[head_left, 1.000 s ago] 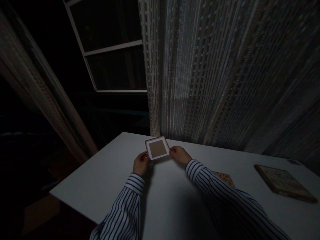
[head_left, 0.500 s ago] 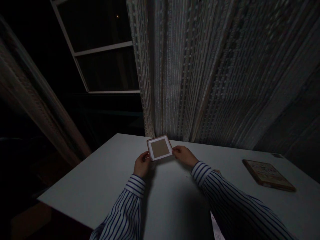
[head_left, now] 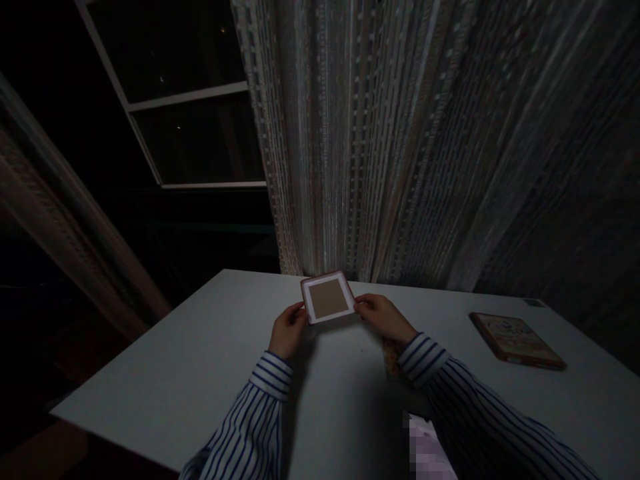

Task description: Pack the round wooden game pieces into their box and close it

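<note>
Below centre, left hand and right hand pinch a white-bordered square frame by its sides. It has shifted rightward, still held.

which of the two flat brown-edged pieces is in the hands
The white-bordered piece with a plain brown middle, held between the left hand and right hand. The patterned piece lies untouched on the table, at right.

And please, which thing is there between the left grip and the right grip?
The frame lies between them, as the head view shows: the left grip holds its left side, the right grip its right side.
</note>
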Action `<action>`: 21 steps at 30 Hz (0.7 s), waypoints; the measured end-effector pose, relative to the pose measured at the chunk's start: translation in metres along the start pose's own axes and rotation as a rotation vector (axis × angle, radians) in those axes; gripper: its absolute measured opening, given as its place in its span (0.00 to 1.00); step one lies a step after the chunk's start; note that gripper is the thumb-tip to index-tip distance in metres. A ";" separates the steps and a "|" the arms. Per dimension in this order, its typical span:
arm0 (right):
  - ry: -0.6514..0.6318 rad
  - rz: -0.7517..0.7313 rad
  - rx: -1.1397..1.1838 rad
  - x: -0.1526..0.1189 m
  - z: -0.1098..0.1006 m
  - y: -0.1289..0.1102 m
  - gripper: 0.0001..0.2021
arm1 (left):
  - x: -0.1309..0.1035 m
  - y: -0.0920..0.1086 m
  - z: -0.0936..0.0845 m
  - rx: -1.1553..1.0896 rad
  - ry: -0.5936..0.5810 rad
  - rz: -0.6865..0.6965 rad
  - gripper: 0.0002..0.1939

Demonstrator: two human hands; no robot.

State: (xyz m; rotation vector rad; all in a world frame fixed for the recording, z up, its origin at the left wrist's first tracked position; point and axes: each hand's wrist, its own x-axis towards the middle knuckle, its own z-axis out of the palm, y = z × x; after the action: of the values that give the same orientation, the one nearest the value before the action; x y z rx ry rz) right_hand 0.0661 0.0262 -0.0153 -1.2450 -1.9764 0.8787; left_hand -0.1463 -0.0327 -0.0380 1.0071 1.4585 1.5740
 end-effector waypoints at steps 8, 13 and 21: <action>0.028 0.054 0.107 -0.016 -0.018 0.014 0.16 | -0.008 0.004 0.021 0.029 -0.053 0.002 0.20; 0.047 0.052 0.159 -0.027 -0.030 0.025 0.15 | -0.011 0.002 0.036 0.010 -0.105 -0.001 0.25; 0.069 0.109 0.173 -0.038 -0.048 0.033 0.14 | -0.011 0.001 0.056 -0.037 -0.184 -0.026 0.27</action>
State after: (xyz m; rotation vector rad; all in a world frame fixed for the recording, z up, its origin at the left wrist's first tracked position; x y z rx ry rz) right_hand 0.1340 0.0114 -0.0200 -1.2746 -1.7525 1.0227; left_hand -0.0907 -0.0200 -0.0355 1.0771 1.3074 1.4444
